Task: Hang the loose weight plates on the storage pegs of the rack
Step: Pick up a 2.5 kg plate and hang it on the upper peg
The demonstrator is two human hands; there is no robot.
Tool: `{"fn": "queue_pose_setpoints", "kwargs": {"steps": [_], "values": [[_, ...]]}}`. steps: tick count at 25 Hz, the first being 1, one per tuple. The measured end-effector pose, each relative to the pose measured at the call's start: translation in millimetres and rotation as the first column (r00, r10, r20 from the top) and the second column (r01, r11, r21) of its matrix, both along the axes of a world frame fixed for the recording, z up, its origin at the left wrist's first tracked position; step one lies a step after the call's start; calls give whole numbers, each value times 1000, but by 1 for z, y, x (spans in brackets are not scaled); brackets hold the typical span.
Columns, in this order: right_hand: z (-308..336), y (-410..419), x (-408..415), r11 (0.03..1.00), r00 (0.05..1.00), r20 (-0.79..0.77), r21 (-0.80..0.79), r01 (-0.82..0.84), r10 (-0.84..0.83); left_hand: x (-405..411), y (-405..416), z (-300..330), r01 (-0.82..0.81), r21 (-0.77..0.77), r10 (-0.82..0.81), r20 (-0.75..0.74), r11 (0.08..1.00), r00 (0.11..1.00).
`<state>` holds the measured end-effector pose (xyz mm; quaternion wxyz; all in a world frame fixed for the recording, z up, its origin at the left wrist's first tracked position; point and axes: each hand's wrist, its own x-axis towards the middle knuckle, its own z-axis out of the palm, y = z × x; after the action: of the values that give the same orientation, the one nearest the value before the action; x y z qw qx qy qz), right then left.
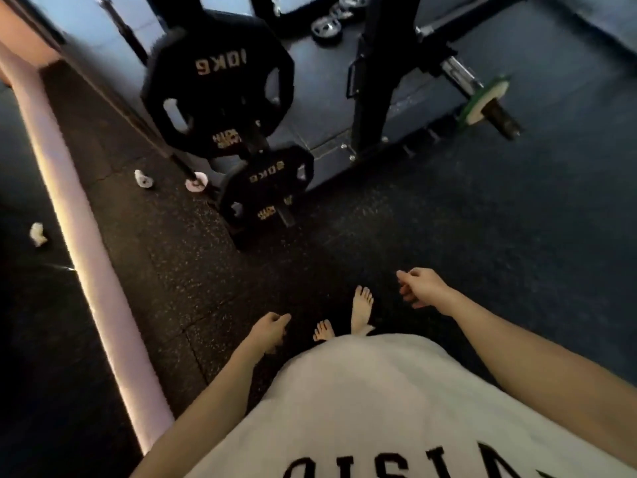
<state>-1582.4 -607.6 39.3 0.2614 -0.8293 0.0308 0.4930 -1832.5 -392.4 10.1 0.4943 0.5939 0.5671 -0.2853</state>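
Stage: we judge the job to be partly done; we stand barefoot on the rubber floor [448,215], a little back from the rack [374,81], with nothing in our hands.
Hung so far: a large black plate [220,94] sits high on the rack's left side, seemingly on a peg, though the peg itself is hidden behind it.
Lower plate: a second black plate [267,193] sits below the first, near floor level, with a short stub at its centre; we cannot tell whether it hangs on a low peg or leans against the rack's foot.
Left to do: several chrome plates [327,24] lie loose on the floor beyond the rack, well apart from us; we take these to be what remains.
Barbell: a bar [462,72] lies across the rack with a green disc [486,98] near its end.
Left hand [270,331]: low by our side, fingers loosely curled, holding nothing.
Right hand [418,288]: out in front, fingers loosely bent, empty.
Writing: the upper plate reads "10KG"; the lower plate's mark ends in "0KG", its first digit unclear, perhaps 2; gold logos on both are too blurred to read.
Shirt: dark capitals on our white shirt [362,408], only partly in frame.
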Motion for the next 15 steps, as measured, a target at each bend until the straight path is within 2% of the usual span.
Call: {"fn": "queue_pose_setpoints", "kwargs": {"steps": [2,5,11,15], "values": [[-10,-46,-23,995,997,-39,-76,61,-64,-9,-5,-15,187,-45,-190,-65,981,980],[-22,-109,-48,965,970,-49,-123,230,-238,4,-11,-25,457,-51,-460,-133,888,878],[-39,-203,-75,798,801,-34,-111,592,-598,108,-47,-21,748,6,-745,-92,663,661],[-56,-262,-72,687,688,-34,-106,718,-725,203,-102,-20,852,48,-846,-98,522,524]]}}
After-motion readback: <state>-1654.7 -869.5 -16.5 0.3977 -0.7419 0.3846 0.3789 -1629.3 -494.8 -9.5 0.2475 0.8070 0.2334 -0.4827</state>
